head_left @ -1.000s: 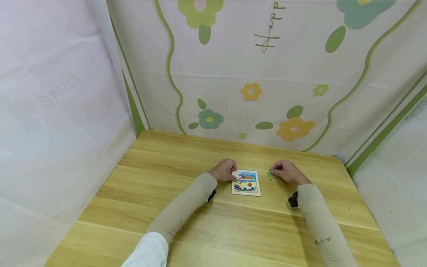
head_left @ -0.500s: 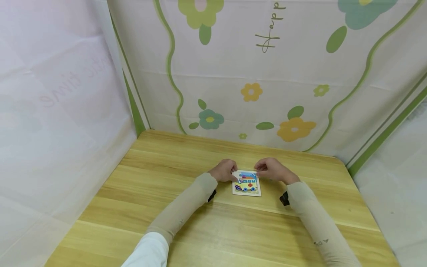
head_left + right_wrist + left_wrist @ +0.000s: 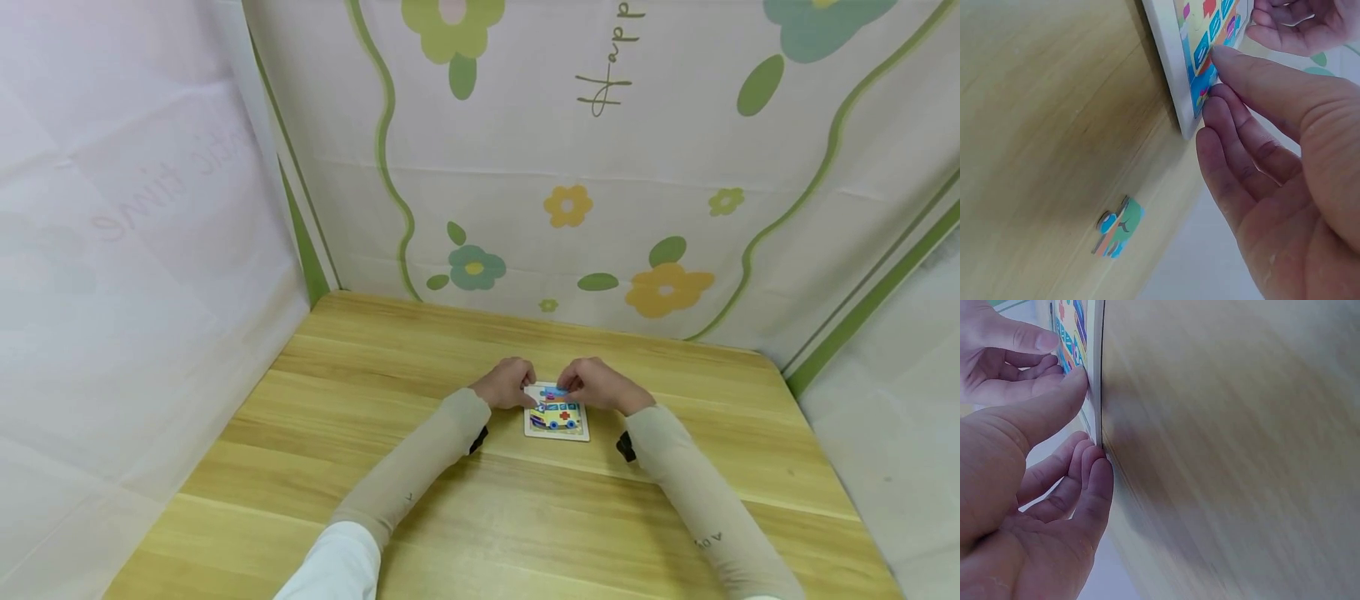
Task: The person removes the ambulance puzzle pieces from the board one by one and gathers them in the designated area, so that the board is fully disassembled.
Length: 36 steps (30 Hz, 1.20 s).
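A small jigsaw puzzle in a white frame shows a yellow ambulance picture; a pale bare patch shows at its upper left. My left hand grips the frame's left side, thumb on the face and fingers at the edge. Over the upper right of the puzzle, my right hand has its thumb on the picture and bent fingertips by the far edge, with a gap between them. In the right wrist view a loose green puzzle piece lies on the table beside the frame; my right hand hides it in the head view.
The wooden table runs back to a white cloth wall printed with flowers. More white cloth hangs at the left and right sides. A black wrist strap shows at the right sleeve.
My right hand has let go of the green puzzle piece and moved left onto the puzzle's upper right. My left hand has stayed at the frame.
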Tool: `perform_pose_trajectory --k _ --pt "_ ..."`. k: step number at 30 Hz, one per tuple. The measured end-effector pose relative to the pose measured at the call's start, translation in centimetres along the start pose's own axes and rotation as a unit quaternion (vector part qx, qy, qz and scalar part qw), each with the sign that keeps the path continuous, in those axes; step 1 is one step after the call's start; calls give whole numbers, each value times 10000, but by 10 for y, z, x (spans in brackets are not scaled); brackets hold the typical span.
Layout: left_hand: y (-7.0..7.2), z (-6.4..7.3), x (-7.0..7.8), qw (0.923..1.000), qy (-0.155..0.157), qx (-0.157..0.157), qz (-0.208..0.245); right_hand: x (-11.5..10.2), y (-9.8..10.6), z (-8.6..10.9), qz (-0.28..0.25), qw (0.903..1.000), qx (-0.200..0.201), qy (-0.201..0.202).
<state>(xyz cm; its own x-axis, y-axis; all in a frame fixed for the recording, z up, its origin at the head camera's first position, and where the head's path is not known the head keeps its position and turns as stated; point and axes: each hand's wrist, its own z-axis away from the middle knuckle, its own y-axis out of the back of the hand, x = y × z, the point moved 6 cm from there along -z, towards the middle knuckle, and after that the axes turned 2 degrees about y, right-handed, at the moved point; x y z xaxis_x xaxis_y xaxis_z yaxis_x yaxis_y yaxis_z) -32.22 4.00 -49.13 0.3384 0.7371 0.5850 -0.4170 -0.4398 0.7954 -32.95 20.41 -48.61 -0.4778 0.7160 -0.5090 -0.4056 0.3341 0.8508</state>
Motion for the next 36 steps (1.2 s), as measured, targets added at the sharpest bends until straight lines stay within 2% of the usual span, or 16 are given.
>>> perform_pose_trajectory --k 4,10,19,28,36 --pt "0 0 2 9998 -75 24 -155 -3 1 -2 95 9999 -99 -45" --pt "0 -5 11 9979 -348 -15 -538 -8 5 -7 176 9993 -286 -188" --pt "-9 -17 17 9958 -713 10 -583 -5 5 -12 57 9988 -358 -333" --pt "-11 -17 11 9986 -512 1 -138 -4 0 -12 106 9985 -333 -423" --pt "-11 -15 12 9988 -483 8 49 1 1 -10 -163 9978 -273 -589"
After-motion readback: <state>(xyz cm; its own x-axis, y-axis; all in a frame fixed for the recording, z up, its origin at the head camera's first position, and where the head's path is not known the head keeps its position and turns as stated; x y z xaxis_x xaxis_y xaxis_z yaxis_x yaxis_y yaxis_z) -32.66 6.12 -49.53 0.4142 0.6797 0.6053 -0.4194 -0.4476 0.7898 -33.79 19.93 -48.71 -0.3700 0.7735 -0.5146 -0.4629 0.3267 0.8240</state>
